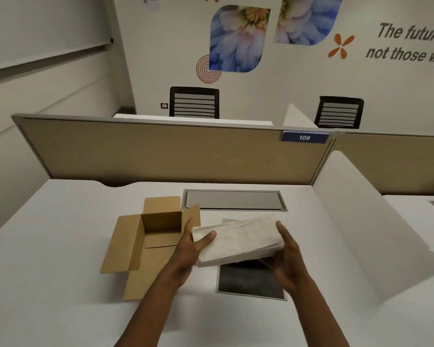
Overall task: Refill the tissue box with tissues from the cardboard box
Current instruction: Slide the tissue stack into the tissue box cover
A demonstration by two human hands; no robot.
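A thick stack of white tissues [238, 240] hangs above the desk, held at both ends. My left hand [189, 249] grips its left end, thumb on top. My right hand [285, 249] grips its right end. To the left stands the brown cardboard box [125, 244] with its flaps spread open; its inside looks empty. Directly beneath the stack sits the tissue box [251, 280], a grey-rimmed open container with a dark inside, partly hidden by the tissues and my right hand.
All of this rests on a white desk [60, 284]. A grey cable hatch [233, 199] is set into the desk behind the tissues. A tan partition [161, 151] closes the far edge and a white divider [376, 221] the right side.
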